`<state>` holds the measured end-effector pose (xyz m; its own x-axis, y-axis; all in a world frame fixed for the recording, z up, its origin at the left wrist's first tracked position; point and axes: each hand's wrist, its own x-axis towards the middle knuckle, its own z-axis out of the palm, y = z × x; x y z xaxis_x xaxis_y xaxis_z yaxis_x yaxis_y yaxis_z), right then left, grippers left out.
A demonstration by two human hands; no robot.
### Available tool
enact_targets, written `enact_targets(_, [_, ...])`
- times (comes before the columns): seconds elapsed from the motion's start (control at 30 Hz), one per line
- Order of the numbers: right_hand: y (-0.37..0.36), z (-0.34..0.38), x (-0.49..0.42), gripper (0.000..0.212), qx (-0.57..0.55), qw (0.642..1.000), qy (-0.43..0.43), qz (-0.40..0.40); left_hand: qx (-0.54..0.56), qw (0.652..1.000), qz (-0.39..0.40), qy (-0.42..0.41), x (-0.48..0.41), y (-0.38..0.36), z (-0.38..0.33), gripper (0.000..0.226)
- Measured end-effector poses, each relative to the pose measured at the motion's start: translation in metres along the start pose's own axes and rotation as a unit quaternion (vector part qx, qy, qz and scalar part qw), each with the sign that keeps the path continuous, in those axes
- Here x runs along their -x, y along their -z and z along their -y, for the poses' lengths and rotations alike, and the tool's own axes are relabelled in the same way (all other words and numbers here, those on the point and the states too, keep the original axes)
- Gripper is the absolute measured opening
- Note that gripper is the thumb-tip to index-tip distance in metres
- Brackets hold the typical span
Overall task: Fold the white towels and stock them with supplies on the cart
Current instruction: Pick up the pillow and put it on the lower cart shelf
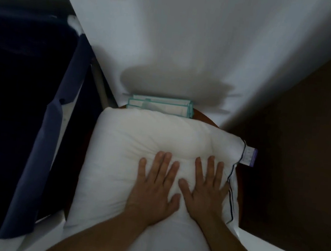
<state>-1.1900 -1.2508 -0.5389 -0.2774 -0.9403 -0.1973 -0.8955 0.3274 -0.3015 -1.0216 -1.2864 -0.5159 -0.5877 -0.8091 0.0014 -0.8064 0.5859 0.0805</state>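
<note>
A plump white pillow (138, 138) with dark piping and a purple label on its right edge lies in front of me on a brown surface. My left hand (155, 186) and my right hand (204, 188) press flat on its near half, side by side, fingers straight and spread. Just beyond the pillow lies a flat stack of white cloths with teal borders (160, 105), partly hidden by the pillow's far edge.
A white wall (182, 33) rises straight ahead. A dark blue fabric bag (16, 107) on a frame stands to the left, with a bit of white cloth at its top rim. Dark brown floor (303, 152) lies to the right.
</note>
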Motion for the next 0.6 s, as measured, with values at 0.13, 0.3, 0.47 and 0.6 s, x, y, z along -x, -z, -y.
enact_targets(0.13, [0.027,-0.001,0.011,0.083,0.002,1.000,0.009,-0.004,0.000,0.999,0.033,0.014,0.008,0.022,-0.002,0.085])
enact_targets(0.3, [0.049,-0.014,0.042,0.109,-0.092,0.986,-0.123,-0.067,0.028,0.999,0.044,0.007,0.014,0.058,-0.014,0.078])
enact_targets(0.47, [0.046,-0.026,0.035,0.131,-0.261,0.938,-0.227,-0.027,0.053,0.997,0.023,0.046,0.040,0.090,0.042,0.067])
enact_targets(0.6, [0.036,-0.035,0.027,0.150,-0.346,0.889,-0.299,-0.033,0.274,0.918,0.056,0.281,0.075,0.102,0.082,0.095])
